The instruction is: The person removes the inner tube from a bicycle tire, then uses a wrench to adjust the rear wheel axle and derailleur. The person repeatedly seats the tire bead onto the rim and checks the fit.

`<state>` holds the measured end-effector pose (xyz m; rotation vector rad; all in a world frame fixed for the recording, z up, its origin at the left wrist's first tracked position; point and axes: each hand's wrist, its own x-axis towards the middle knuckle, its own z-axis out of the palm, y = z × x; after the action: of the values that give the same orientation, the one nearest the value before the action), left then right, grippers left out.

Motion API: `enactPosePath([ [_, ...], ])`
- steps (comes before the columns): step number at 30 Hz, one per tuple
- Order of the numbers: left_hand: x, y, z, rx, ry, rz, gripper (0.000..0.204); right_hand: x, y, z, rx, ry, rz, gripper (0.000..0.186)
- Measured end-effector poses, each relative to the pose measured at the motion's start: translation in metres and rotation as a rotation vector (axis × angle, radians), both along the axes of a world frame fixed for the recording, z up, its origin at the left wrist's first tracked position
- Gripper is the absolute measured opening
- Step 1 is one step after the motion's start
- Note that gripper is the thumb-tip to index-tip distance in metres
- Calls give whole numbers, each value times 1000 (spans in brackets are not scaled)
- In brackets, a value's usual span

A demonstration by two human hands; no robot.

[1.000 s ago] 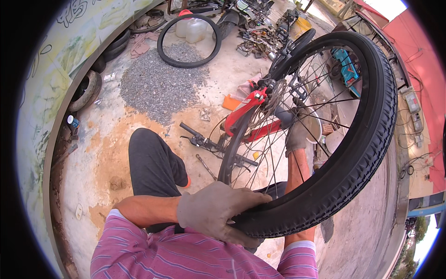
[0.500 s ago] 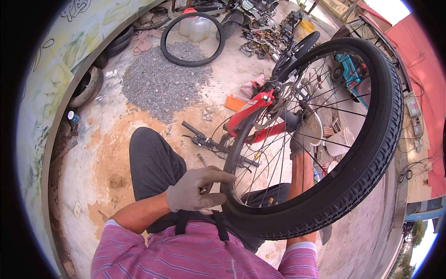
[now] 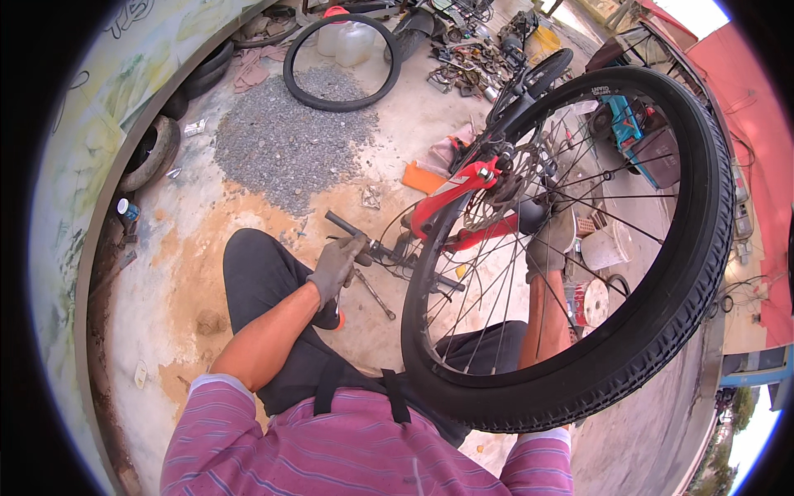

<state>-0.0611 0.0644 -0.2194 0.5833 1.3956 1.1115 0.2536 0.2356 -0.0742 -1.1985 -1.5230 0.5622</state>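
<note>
A bicycle lies tipped toward me, its front wheel (image 3: 571, 405) with a black knobby tyre filling the right side. Inside the rim are black spokes and a brake disc (image 3: 488, 194), beside the red fork (image 3: 451, 198). My left hand (image 3: 335, 269), in a grey glove, is closed at the handlebar (image 3: 343, 223), its fingers over the bar near the brake lever. Behind the spokes, my gloved right hand (image 3: 552, 244) is curled around the end of the far fork leg; the wheel partly hides its fingers. A long metal wrench (image 3: 376, 296) lies below the handlebar.
A loose tyre (image 3: 341, 106) rests at the edge of a gravel pile (image 3: 285, 145). Behind it are plastic jugs (image 3: 351, 45) and scattered metal parts (image 3: 471, 66). More tyres (image 3: 153, 153) line the left wall. A white bucket (image 3: 604, 248) stands at right.
My left hand has left the tyre and moved forward and left to the handlebar. The wheel has shifted slightly right. My right hand, still behind the spokes, has moved slightly right and up.
</note>
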Motion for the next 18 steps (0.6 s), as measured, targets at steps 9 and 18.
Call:
enactPosePath([
  [9,-26,59,-196,-338,116,90,33,-1,-6,7,-114,178,99,38],
  [18,-2,29,-273,-399,1212,-483,29,9,-10,11,-304,533,141,47],
])
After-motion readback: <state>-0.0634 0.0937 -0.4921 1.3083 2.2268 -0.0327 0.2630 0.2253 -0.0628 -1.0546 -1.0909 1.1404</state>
